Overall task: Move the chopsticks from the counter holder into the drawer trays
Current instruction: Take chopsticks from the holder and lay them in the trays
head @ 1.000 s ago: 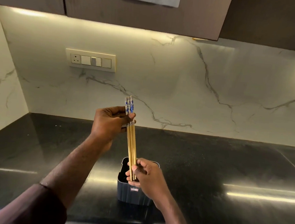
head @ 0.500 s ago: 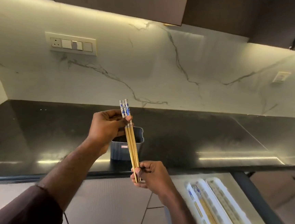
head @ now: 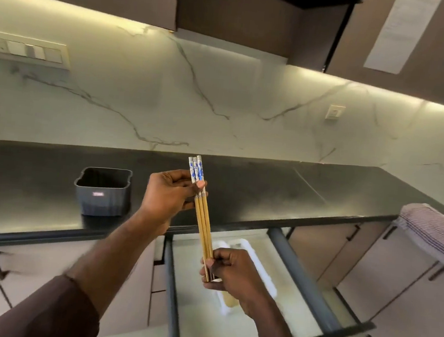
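Observation:
A small bundle of wooden chopsticks (head: 203, 220) with blue-and-white patterned tops stands nearly upright in the air in front of the counter edge. My left hand (head: 168, 196) pinches the bundle just below the patterned tops. My right hand (head: 229, 272) grips its lower tips, directly above the open drawer (head: 301, 288). White trays (head: 267, 282) lie inside the drawer, mostly hidden behind my right hand. The dark grey counter holder (head: 102, 193) stands on the black counter to the left, apart from both hands, and looks empty inside.
The black counter (head: 280, 189) runs along a marble backsplash. A striped towel (head: 435, 232) hangs over the counter's right end. Closed cabinet doors with dark handles sit below the counter on both sides of the drawer. Upper cabinets hang overhead.
Both hands have carried the chopstick bundle rightward, away from the holder, to a spot over the open drawer. The view has swung right, and the holder now sits well to the left.

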`<state>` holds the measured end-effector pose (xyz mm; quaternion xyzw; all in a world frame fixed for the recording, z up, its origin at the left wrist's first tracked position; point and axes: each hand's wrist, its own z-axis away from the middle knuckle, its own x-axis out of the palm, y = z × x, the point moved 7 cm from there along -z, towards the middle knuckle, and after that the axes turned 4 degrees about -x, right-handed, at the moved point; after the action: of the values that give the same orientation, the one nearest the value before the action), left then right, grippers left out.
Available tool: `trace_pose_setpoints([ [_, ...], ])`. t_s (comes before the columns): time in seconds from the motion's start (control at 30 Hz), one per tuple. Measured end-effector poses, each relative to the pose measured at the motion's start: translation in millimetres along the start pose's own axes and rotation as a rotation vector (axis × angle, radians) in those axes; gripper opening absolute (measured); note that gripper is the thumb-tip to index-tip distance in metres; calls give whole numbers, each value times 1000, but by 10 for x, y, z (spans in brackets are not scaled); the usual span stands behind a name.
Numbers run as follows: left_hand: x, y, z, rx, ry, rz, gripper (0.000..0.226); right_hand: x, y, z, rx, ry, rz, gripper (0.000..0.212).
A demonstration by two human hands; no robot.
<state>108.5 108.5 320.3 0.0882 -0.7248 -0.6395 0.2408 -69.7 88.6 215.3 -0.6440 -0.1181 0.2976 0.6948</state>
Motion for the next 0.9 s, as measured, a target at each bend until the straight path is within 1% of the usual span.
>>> trace_pose_setpoints([
  [0.1, 681, -253, 92, -30, -43, 24, 24, -640, 214, 240, 10, 55, 21, 14],
  [0.23, 1409, -551, 114, -69, -99, 31, 20, -1330, 478, 447, 53, 113, 18, 20],
  [0.43, 2061, -1041, -98, -101, -123, -24, 17, -2002, 808, 406, 121, 187, 64, 16],
  [0.53, 2230, -1384, -292, -155, -108, -66, 17, -2190, 962, 308, 161, 185, 121, 16],
  [0.63, 2304, -1826, -558, -228, -79, -110, 18, -2338, 1205, 80, 242, 161, 154, 20],
  [0.8, 2233, -2612, -1009, -389, -29, -162, 12, -2458, 1722, -448, 419, 133, 173, 32],
  [0.9, 2148, -3030, -1233, -495, -15, -169, 13, -2448, 1952, -735, 512, 78, 214, 31],
])
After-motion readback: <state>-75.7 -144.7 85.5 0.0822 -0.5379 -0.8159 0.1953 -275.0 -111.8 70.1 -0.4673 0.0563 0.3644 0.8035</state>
